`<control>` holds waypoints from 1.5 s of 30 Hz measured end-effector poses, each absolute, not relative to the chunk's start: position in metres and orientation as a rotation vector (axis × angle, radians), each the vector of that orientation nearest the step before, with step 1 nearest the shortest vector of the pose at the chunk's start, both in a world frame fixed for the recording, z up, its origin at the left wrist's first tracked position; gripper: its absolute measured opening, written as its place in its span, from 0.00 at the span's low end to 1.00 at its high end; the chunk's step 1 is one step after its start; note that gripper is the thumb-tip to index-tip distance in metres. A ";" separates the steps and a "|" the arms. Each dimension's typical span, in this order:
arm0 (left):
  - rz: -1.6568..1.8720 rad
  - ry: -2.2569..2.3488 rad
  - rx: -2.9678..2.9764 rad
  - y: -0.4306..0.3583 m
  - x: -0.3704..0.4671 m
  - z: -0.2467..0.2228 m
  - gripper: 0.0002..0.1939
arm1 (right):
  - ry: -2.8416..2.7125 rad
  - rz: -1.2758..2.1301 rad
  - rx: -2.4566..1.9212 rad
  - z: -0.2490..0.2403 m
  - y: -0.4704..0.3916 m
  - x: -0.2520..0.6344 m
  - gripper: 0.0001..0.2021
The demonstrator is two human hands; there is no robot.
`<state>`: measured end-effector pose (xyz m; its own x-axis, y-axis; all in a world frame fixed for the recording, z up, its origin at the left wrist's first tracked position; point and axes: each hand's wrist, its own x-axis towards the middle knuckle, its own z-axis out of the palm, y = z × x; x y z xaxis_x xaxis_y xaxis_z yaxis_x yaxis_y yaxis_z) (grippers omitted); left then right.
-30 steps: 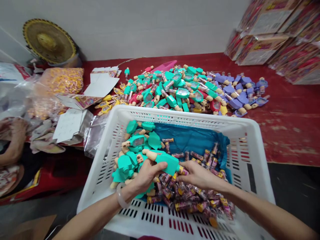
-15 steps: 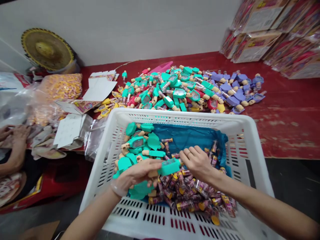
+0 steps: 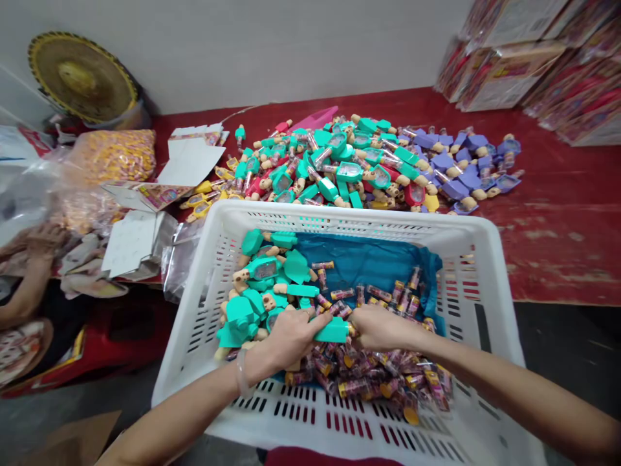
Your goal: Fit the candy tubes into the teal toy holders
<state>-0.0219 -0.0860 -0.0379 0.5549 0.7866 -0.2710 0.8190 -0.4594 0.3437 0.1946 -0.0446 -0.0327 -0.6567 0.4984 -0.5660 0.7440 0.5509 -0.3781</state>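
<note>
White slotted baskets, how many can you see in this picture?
1. The white slotted basket sits right in front of the person, with the left hand and right hand inside it gripping a teal toy. Others may lie out of view.

No text, brand, number or sign could be read anywhere in the view. The printed wrappers on the small tubes in the white basket showed only blurred patches of pink and yellow. The boxes stacked at the far right of the counter carried printed panels, but the lettering was too small and smeared to make out. The flattened cartons at the left had coloured print on their flaps, equally unreadable. The clear bag beside them showed no label.
</note>
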 end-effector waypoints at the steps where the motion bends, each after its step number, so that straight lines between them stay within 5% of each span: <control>1: -0.080 1.316 2.271 -0.084 -0.023 -0.039 0.20 | 2.444 -0.793 1.051 -0.035 -0.044 0.195 0.06; 7: -0.074 1.062 1.770 -0.073 -0.035 -0.032 0.23 | 2.713 -0.372 1.178 -0.047 -0.053 0.192 0.09; 14: -0.082 1.064 1.931 -0.079 -0.036 -0.025 0.35 | 2.466 -1.019 0.884 -0.033 -0.040 0.209 0.07; 16: 0.071 1.135 1.871 -0.071 -0.041 -0.024 0.31 | 2.471 -1.123 0.910 -0.016 -0.020 0.224 0.09; 19: 0.362 1.558 2.020 -0.053 -0.052 -0.033 0.21 | 2.645 -1.384 1.322 0.005 0.010 0.244 0.11; 22: 0.224 1.677 2.270 -0.042 -0.057 -0.055 0.18 | 2.791 -1.647 1.814 -0.001 0.024 0.245 0.18; 28: 0.071 1.705 2.287 -0.043 -0.052 -0.080 0.10 | 2.721 -0.594 1.523 -0.086 -0.009 0.203 0.10; 33: 0.475 1.640 1.820 -0.047 -0.050 -0.060 0.15 | 2.706 -0.464 1.384 -0.113 -0.020 0.192 0.12; 40: 0.498 1.439 1.436 -0.064 -0.046 -0.032 0.16 | 2.769 -1.385 1.518 -0.062 -0.015 0.200 0.14; 45: 0.597 1.523 1.479 -0.067 -0.044 -0.025 0.15 | 2.543 -1.737 1.586 -0.047 -0.008 0.213 0.16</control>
<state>-0.0443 -0.0669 -0.0248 0.1232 0.9558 -0.2670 0.5194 0.1672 0.8380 0.2131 -0.0082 -0.0474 -0.5401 0.8137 -0.2150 0.4961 0.1014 -0.8623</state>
